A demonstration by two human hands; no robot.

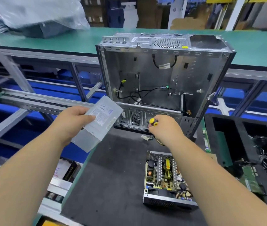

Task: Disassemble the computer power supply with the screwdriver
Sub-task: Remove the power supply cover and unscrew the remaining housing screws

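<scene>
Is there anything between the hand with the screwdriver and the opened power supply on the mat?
Nothing visible. The right hand grips the screwdriver beyond the power supply; only bare black mat and the person's forearm lie between.

Between my left fingers (87, 114) I see the cover (97, 123), pale grey with a white label of fine blue and black print. Out of my right fingers (152, 128) pokes the screwdriver (153, 121), handle yellow with a black band. Beyond them the case (162, 75) is dull silver, threaded with black cables and yellow plugs. Below my right fingers the open power supply (167, 178) shows silver fins, yellow and copper parts, on a dark grey mat (113, 176). The far bench (80, 39) is green.
</scene>
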